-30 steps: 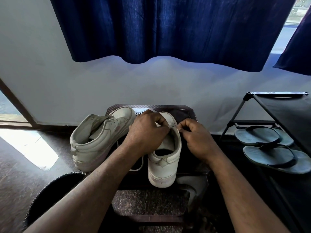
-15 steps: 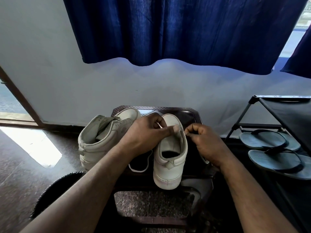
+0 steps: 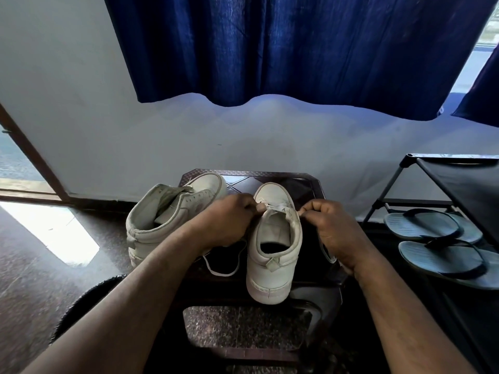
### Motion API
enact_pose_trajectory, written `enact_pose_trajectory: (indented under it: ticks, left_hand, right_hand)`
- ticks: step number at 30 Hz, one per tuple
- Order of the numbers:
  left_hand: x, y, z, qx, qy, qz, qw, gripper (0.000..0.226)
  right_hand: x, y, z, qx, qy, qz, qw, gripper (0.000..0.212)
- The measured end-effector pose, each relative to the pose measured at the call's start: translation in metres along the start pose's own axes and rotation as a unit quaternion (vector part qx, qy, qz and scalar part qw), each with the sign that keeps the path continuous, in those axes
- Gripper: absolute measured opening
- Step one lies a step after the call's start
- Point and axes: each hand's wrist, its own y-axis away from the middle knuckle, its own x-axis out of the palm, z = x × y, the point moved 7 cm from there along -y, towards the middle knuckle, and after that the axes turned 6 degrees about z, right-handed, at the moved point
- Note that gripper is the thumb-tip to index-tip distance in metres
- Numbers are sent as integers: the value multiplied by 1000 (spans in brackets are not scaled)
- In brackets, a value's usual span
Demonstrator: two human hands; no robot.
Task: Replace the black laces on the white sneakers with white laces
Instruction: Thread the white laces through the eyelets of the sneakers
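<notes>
A: What has moved since a second ago?

B: The hands have drawn apart. The left hand (image 3: 229, 222) lay over the tongue of the sneaker (image 3: 272, 255). Now it sits at the left eyelet row, and the right hand (image 3: 334, 228) has pulled out past the right side.

A: Are they holding anything?

B: Both are curled. The right hand pinches the lace (image 3: 224, 273) between thumb and forefinger, just beside the sneaker's collar. The left pinches at the opposite edge. Its fingers hide the lace there, so I judge rather than see that it holds the other run.

A: Where does the lace go?

B: A white stretch crosses the sneaker between the hands, above the tongue. Slack loops on the tabletop (image 3: 307, 190) left of the sneaker, and another run hangs under the right hand.

A: And the pair?

B: The sneaker stands upright, heel toward the person. The other sneaker (image 3: 167, 211) lies on its side just to the left, with no lace visible in it. No black lace shows anywhere.

A: What does that mean for the job?

B: Probably a crossing is being pulled snug. This sneaker looks partly laced in white, and the other is not yet done.
</notes>
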Motion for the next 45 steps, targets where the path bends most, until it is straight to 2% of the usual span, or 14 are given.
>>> enact_pose_trajectory:
  ticks: [3,8,13,18,23,28,30,32,34,36,38,40,43,45]
  left_hand:
    - [-9,3,0,-2,-111,-33,993,30]
    - [-5,2,-2,-6,-164,-31,986,28]
    - [-9,-2,3,-18,-64,-45,997,36]
    - [-12,-3,-15,71,85,-135,985,22]
    - [4,-9,-55,194,119,-58,972,33]
    - [6,-4,-75,242,187,-9,952,16]
    - [1,-7,-71,228,124,-40,965,17]
    - [-8,-12,-56,168,-10,-99,981,23]
    - [-16,-12,-44,138,-79,-144,977,16]
    - [-19,-8,-45,189,-11,-146,971,10]
    - [-19,-2,-59,250,87,-128,956,17]
    - [-14,2,-76,291,114,-111,943,16]
    - [-11,5,-82,292,60,-155,942,10]
    - [-16,1,-67,203,-58,-214,954,14]
  right_hand:
    - [-7,0,-5,10,-12,-6,1000,20]
    - [-10,3,-4,-11,-23,-4,1000,20]
    - [-16,9,6,-37,-192,6,981,21]
    - [-10,15,31,-46,-373,16,927,21]
    - [-21,29,60,-137,-297,-37,944,20]
    - [-27,38,71,-186,-259,-65,946,23]
    - [-30,39,70,-188,-278,-70,939,23]
    - [-35,39,69,-192,-312,-73,928,23]
    - [-39,40,70,-197,-323,-75,922,24]
    - [-37,40,71,-196,-307,-76,928,23]
    - [-31,39,71,-187,-271,-78,941,20]
    - [-23,38,70,-180,-243,-67,951,18]
    - [-19,38,69,-181,-224,-57,956,17]
    - [-24,40,69,-185,-233,-68,952,20]
